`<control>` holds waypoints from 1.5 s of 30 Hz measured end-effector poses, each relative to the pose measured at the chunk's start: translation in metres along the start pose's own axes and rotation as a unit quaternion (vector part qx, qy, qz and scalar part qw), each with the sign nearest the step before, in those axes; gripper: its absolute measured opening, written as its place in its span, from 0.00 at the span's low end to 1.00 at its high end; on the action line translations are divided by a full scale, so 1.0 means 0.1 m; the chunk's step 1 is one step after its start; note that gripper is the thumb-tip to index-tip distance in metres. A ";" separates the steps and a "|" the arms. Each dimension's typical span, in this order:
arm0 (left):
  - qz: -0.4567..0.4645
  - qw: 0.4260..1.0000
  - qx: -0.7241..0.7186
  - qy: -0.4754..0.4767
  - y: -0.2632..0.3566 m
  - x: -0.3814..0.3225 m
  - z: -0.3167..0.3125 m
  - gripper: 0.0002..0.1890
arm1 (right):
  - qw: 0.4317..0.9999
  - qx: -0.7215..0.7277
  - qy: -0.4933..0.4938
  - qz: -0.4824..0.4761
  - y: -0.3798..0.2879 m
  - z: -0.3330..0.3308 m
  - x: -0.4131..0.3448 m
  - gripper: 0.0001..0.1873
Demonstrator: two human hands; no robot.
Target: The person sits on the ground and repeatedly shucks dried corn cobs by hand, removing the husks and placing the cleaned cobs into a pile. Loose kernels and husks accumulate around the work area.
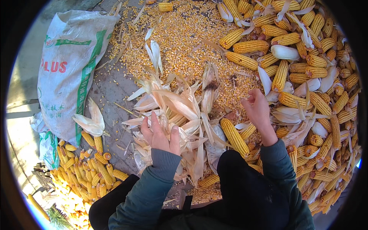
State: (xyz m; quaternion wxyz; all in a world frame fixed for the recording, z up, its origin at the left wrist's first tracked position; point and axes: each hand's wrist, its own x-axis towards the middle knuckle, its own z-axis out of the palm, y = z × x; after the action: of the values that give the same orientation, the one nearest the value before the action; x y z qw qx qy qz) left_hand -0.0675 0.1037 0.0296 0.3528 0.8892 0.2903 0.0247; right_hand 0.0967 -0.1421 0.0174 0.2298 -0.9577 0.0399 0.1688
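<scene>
My left hand [161,135] hovers over a heap of dry corn husks [178,109], its fingers and thumb spread and nothing in its grasp. To the right, my right hand [256,110] is raised beside the big pile of corn cobs [290,100], over the edge of the loose kernels. Its fingers are loosely curled; I see nothing held, but the inside of the grip is hidden. A bare yellow corn cob [234,138] lies between my hands, near my right knee. A pale piece of husk [264,80] is just past my right fingertips.
Loose corn kernels [184,43] cover the ground ahead. On the left lies a white woven sack [69,72] with green and red print. Below it are a split husk [93,119] and a smaller heap of cobs [92,175]. My knee [238,172] borders the husk heap.
</scene>
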 end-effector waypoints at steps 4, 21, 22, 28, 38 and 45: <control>0.128 0.990 -0.057 0.019 0.44 -0.02 -0.17 0.30 | 0.991 -0.083 0.012 0.104 1.60 0.55 -0.41 0.30; -0.065 0.837 -0.401 -0.367 0.55 -0.48 0.52 0.12 | 0.927 0.262 0.019 0.268 2.32 0.60 -0.40 0.34; -0.074 0.831 -0.406 -0.373 0.54 -0.48 0.56 0.12 | 0.964 0.140 -0.024 0.225 2.34 0.53 -0.37 0.35; -0.089 0.826 -0.405 -0.381 0.54 -0.46 0.66 0.12 | 0.972 -0.140 -0.041 0.183 2.05 1.04 -0.33 0.54; -0.076 0.814 -0.454 -0.353 0.62 -0.34 0.67 0.13 | 0.950 0.275 0.105 0.104 1.78 0.87 -0.51 0.43; 0.013 0.850 -0.479 -0.218 0.93 -0.12 0.71 0.31 | 0.956 0.227 -0.023 -0.185 0.42 -0.20 -0.56 0.45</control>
State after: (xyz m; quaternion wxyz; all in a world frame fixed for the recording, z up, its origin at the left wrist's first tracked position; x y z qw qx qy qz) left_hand -0.0133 -0.0006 0.0381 0.7892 0.5959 0.1460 -0.0292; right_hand 0.0439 -0.1886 0.0351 0.4692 -0.8667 -0.1063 0.1320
